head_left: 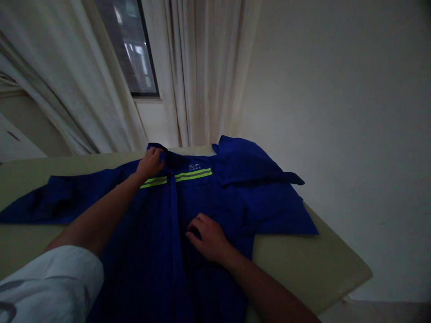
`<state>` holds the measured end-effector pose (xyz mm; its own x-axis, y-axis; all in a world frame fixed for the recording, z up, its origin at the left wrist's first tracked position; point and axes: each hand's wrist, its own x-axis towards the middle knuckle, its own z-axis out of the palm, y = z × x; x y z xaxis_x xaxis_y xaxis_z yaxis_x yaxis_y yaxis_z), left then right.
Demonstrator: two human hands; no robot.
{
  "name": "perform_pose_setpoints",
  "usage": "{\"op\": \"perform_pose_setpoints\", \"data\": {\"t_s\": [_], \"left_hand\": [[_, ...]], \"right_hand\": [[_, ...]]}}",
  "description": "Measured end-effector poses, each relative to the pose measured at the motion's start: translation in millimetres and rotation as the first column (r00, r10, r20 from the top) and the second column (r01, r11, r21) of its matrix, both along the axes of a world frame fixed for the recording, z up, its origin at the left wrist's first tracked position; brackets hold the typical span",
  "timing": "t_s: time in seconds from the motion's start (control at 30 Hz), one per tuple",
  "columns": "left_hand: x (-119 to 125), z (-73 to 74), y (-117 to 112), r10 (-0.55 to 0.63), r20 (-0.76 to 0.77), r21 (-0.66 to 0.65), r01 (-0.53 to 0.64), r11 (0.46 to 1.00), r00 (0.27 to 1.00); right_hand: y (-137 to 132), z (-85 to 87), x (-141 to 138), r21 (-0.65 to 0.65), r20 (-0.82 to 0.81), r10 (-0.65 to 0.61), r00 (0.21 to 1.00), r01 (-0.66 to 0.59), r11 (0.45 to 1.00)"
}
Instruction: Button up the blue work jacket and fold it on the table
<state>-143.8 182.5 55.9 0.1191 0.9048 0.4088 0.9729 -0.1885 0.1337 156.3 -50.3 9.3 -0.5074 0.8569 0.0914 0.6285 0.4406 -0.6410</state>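
A dark blue work jacket [215, 202] lies spread front up, its collar at the far side and its sleeves out to both sides. Yellow-green reflective strips [193, 175] cross the chest, with small pale printing above the right one. At the collar, my left hand [151, 162] has its fingers closed on the cloth. My right hand [209, 237] is over the jacket's front, right of the centre placket [174, 206]. Its fingers are loosely bent, with a gap between thumb and forefinger and no cloth visible in them. The right sleeve [256, 163] is bunched and folded over.
The jacket rests on a pale greenish padded table [303, 264], whose corner juts out at the right. Long cream curtains [205, 67] hang behind it beside a dark-framed window [134, 49]. A plain wall [353, 134] stands to the right.
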Motion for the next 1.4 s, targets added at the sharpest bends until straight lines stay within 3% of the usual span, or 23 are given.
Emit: {"op": "perform_pose_setpoints", "data": {"t_s": [0.07, 0.13, 0.2, 0.3, 0.4, 0.47, 0.57, 0.67, 0.77, 0.87, 0.97, 1.07, 1.23, 1.4], "left_hand": [[9, -8.0, -13, -0.055, -0.050, -0.199, 0.044, 0.979, 0.997], [17, -12.1, -22, -0.088, -0.040, -0.295, 0.072, 0.953, 0.995], [24, -9.1, -26, -0.078, 0.070, -0.219, 0.091, 0.971, 0.995], [35, 5.8, -35, 0.003, 0.318, -0.008, -0.001, 1.000, 0.948], [49, 22.8, -73, -0.032, 0.407, 0.081, -0.001, 0.997, 0.913], [62, 30.4, -120, -0.129, 0.398, 0.057, 0.116, 0.992, 0.908], [79, 32.6, -217, -0.268, 0.341, -0.170, 0.340, 0.925, 0.901], [85, 23.3, -324, -0.271, 0.246, -0.358, 0.347, 0.867, 0.931], [82, 6.6, -416, -0.340, 0.229, -0.315, 0.400, 0.861, 0.912], [80, -13.3, -477, -0.442, 0.211, -0.207, 0.482, 0.851, 0.872], [83, -31.4, -502, -0.438, 0.102, -0.144, 0.448, 0.882, 0.893], [90, -41.2, -508, -0.441, 0.086, -0.016, 0.443, 0.896, 0.894], [97, -38.7, -509, -0.530, 0.175, 0.194, 0.499, 0.845, 0.830], [97, -32.3, -507, -0.556, 0.173, 0.224, 0.517, 0.826, 0.813]], "right_hand": [[1, -1.2, 0, 0.006, -0.002, 0.001, 1.000, -0.001, 1.000], [2, -1.1, -1, 0.013, -0.003, -0.001, 1.000, 0.001, 1.000], [2, 0.6, -1, 0.010, -0.013, 0.001, 1.000, -0.001, 1.000], [1, 4.2, 1, 0.002, -0.082, 0.018, 0.997, -0.018, 1.000], [0, 7.1, 3, 0.063, -0.205, 0.027, 0.978, -0.014, 0.998], [-1, 10.6, 5, 0.126, -0.260, 0.057, 0.964, -0.025, 0.992], [-11, 24.7, 8, 0.169, -0.233, 0.174, 0.957, -0.136, 0.976], [-43, 50.2, 13, 0.121, -0.114, 0.347, 0.931, -0.333, 0.935], [-97, 73.3, 21, 0.086, 0.014, 0.524, 0.852, -0.523, 0.848], [-152, 76.5, 29, 0.100, 0.090, 0.606, 0.790, -0.613, 0.784], [-184, 60.9, 36, 0.144, 0.167, 0.515, 0.840, -0.538, 0.830], [-196, 42.4, 42, 0.236, 0.180, 0.403, 0.897, -0.437, 0.868], [-209, 29.6, 45, 0.458, 0.022, 0.323, 0.946, -0.296, 0.838], [-218, 30.0, 41, 0.570, -0.028, 0.309, 0.951, -0.239, 0.786]]}}
